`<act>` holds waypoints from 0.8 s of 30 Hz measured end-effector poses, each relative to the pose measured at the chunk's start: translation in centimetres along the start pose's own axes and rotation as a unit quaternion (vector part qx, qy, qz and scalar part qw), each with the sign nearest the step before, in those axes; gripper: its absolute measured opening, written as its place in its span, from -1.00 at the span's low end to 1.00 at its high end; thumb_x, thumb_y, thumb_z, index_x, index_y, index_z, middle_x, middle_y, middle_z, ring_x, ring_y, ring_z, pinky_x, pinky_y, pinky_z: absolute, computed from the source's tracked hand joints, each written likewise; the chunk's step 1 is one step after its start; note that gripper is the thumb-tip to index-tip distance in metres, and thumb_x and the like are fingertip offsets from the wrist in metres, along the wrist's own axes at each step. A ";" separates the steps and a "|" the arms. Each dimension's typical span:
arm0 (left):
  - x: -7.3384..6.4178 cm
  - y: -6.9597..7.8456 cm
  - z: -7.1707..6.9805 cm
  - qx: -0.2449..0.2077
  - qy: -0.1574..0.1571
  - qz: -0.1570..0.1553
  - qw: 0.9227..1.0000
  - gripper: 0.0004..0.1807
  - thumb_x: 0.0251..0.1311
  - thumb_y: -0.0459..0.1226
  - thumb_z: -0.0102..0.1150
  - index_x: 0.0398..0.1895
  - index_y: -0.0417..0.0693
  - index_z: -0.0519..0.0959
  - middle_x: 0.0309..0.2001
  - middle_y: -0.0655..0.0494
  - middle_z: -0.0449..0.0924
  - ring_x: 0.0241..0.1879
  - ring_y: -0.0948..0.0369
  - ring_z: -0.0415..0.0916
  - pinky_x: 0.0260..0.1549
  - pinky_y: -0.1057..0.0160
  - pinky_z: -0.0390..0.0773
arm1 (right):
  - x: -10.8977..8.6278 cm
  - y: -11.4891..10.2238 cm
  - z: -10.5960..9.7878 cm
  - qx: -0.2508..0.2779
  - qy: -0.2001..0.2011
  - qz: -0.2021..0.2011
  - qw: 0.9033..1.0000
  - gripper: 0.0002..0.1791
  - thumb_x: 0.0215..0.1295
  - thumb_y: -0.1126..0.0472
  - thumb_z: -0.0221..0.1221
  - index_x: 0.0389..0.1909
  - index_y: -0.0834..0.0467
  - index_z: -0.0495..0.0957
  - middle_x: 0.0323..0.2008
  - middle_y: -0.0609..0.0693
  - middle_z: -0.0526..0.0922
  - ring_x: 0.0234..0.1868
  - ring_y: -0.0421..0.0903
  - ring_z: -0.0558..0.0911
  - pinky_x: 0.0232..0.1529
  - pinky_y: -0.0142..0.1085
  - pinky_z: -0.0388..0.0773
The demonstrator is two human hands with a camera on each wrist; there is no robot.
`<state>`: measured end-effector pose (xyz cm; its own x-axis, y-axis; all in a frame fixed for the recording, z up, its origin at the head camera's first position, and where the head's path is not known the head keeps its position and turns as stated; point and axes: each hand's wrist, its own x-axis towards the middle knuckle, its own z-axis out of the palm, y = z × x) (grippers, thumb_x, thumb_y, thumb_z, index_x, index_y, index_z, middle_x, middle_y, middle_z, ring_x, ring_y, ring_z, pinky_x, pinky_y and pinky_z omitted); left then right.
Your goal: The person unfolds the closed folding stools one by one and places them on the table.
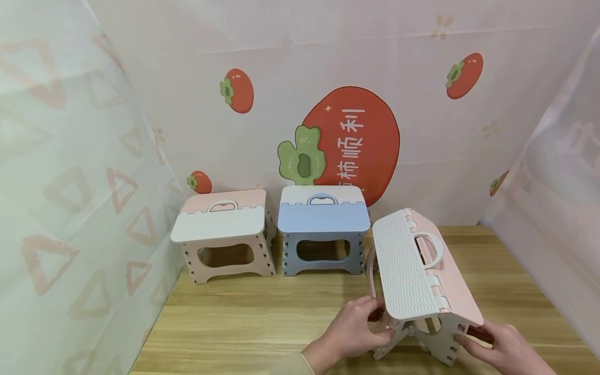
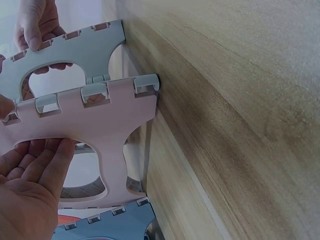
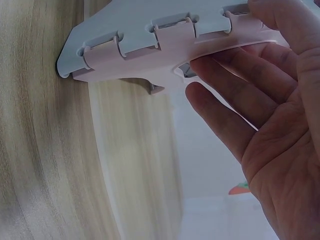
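Note:
A folding step stool [image 1: 405, 271] with a white textured half and a pink half to its top stands turned at the right, its pink half sloping down. My left hand [image 1: 353, 328] grips its left leg panel, fingers in the cutout and thumb by the edge. In the left wrist view that panel [image 2: 107, 120] is pink with hinge teeth. My right hand [image 1: 508, 346] holds the leg panel on the other side; in the right wrist view its fingers [image 3: 250, 87] reach under the panel's edge. The stool's white carry handle [image 1: 436, 250] stands up between the two halves.
Two unfolded stools stand at the back of the wooden table [image 1: 244, 323]: a pink and white one [image 1: 220, 224] at left, a blue and white one [image 1: 323, 216] in the middle. Cloth with persimmon prints [image 1: 351, 135] hangs behind, and pale cloth hangs on both sides.

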<state>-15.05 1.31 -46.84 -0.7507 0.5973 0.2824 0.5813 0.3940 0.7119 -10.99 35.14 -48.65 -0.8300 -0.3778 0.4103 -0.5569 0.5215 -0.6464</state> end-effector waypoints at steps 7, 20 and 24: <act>0.0 0.0 -0.1 0.003 0.001 0.010 1.000 -0.69 0.29 -0.19 0.34 0.08 -0.01 0.63 -0.12 0.21 0.64 -0.14 0.53 0.54 -0.19 0.64 0.53 | 0.1 0.1 -0.2 -0.011 -0.001 0.005 1.000 -0.39 0.09 0.51 0.41 0.15 -0.01 0.64 0.10 -0.48 0.55 -0.04 -0.51 0.61 -0.25 -0.66 0.60; 0.0 -0.1 0.0 -0.002 -0.003 -0.002 1.000 -0.67 0.30 -0.17 0.33 0.09 0.01 0.62 -0.12 0.27 0.62 -0.13 0.55 0.54 -0.19 0.67 0.51 | -0.1 0.3 -0.3 -0.009 -0.002 0.010 1.000 -0.41 0.10 0.52 0.40 0.14 -0.01 0.64 0.08 -0.48 0.56 -0.04 -0.52 0.61 -0.26 -0.66 0.60; 0.0 -0.1 0.0 -0.001 0.000 0.004 1.000 -0.68 0.29 -0.18 0.33 0.08 0.00 0.62 -0.12 0.27 0.62 -0.13 0.55 0.54 -0.19 0.68 0.50 | -0.1 0.4 -0.4 -0.004 0.000 0.004 1.000 -0.37 0.09 0.54 0.40 0.16 -0.02 0.63 0.10 -0.48 0.55 -0.03 -0.52 0.60 -0.25 -0.67 0.59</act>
<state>-15.16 1.28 -46.92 -0.7462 0.6005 0.2874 0.5861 0.3878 0.7114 -11.16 35.69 -48.71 -0.8340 -0.3747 0.4050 -0.5511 0.5309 -0.6438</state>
